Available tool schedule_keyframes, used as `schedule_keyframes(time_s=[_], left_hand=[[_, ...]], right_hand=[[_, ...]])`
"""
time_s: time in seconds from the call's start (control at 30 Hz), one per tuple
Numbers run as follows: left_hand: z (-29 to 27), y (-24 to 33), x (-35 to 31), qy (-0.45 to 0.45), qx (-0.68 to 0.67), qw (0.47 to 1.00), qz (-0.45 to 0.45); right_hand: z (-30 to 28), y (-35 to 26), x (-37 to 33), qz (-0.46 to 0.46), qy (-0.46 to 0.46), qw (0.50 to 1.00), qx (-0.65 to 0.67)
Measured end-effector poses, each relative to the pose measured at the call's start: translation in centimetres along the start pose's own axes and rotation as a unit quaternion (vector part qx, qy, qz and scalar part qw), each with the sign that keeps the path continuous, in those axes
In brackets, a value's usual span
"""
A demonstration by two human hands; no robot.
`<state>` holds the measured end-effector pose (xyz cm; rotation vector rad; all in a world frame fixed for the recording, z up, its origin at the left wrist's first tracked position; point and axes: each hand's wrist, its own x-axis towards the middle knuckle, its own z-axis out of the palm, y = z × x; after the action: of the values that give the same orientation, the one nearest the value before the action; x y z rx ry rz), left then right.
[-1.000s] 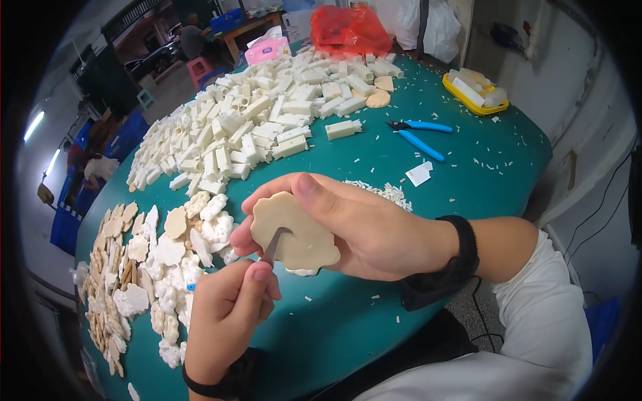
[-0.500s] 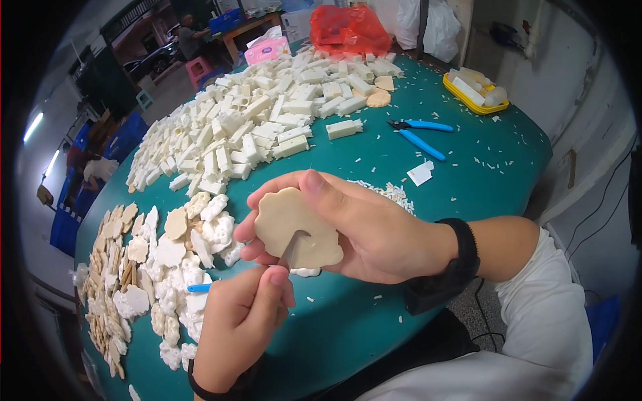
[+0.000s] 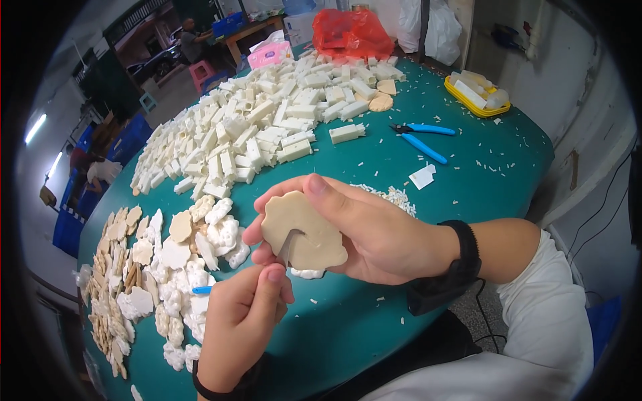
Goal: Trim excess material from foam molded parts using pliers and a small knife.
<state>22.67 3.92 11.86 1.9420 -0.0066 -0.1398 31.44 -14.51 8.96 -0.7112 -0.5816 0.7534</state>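
My right hand (image 3: 384, 244), wearing a black wrist strap, holds a flat beige piece with a scalloped edge (image 3: 317, 234) between thumb and fingers. From below, my left hand (image 3: 242, 317) is closed on a thin-bladed knife (image 3: 289, 248), and the blade lies against the piece's face. Most of the knife's handle is hidden in the fist; a blue end (image 3: 201, 290) shows beside it, and whether it belongs to the knife is unclear. A bumpy white bit (image 3: 307, 274) peeks out under the beige piece.
A large heap of off-white rectangular plastic parts (image 3: 267, 113) covers the far table. Beige and white scalloped pieces (image 3: 175, 254) pile up at left. Blue-handled nippers (image 3: 424, 140), a yellow tray (image 3: 478, 105) and scattered white scraps (image 3: 394, 195) lie to the right. A red bag (image 3: 352, 33) stands behind.
Both hands and the beige piece have shifted slightly right. The blade still touches the piece, a little further left on its face.
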Motion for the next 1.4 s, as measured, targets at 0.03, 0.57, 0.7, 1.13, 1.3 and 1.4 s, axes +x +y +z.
schedule_keyframes(time_s=[0.03,0.57,0.7,1.13,1.3,1.4], left_hand=[[0.0,-0.1,0.0,0.0,-0.001,1.0,-0.002],[-0.5,-0.1,0.3,-0.017,-0.02,0.999,-0.043],[-1.3,-0.1,0.5,-0.03,-0.012,0.998,-0.062],[-1.5,0.1,0.3,-0.025,0.042,0.997,-0.051],[-1.6,0.2,0.3,-0.018,0.062,0.997,-0.051],[-1.6,0.1,0.4,-0.015,0.065,0.997,-0.05]], right_hand=[[0.0,0.0,0.0,-0.001,0.0,1.0,0.0],[-0.4,0.5,0.1,0.014,0.02,1.0,-0.016],[-0.7,0.3,0.2,0.017,0.024,0.998,-0.05],[-0.2,-0.2,0.0,0.014,0.011,0.995,-0.098],[-0.2,-0.6,0.0,0.038,0.008,0.986,-0.162],[-0.5,-0.5,-0.1,0.037,0.006,0.981,-0.189]])
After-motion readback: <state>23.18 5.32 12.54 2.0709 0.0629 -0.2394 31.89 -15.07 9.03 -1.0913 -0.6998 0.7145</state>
